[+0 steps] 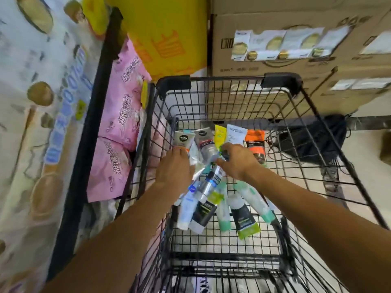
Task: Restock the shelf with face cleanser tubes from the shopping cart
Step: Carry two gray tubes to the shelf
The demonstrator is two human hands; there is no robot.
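Face cleanser tubes [213, 199] lie in a loose heap on the wire floor of the shopping cart [279, 85], centre of the frame; a further row stands against the far wall, among them a grey tube [183, 138], a yellow one [220, 133], a white one [236, 134] and an orange-and-black one [255, 142].

Left hand [174, 169], back up, fingers curled down into the pile at centre-left; it appears to grip a pale tube, though the fingertips are hidden. Right hand [238, 160] reaches in from the right, fingers bent over the caps of the middle tubes; a pinch on a cap seems likely but the frame is blurred, so what that grip holds cannot be told.

Pink packs [122, 115] sit on the black-edged shelf [99, 85] at left, just beside the cart. Cardboard boxes [296, 39] stand behind, upper right. A dark bag [313, 138] lies right of the cart.

Judgement: gathering step. Best done by collecting several tubes of one kind, caps aligned one way, closing the fingers round the bodies rather than the slick caps, and lifting clear of the wire mesh so that nothing snags.
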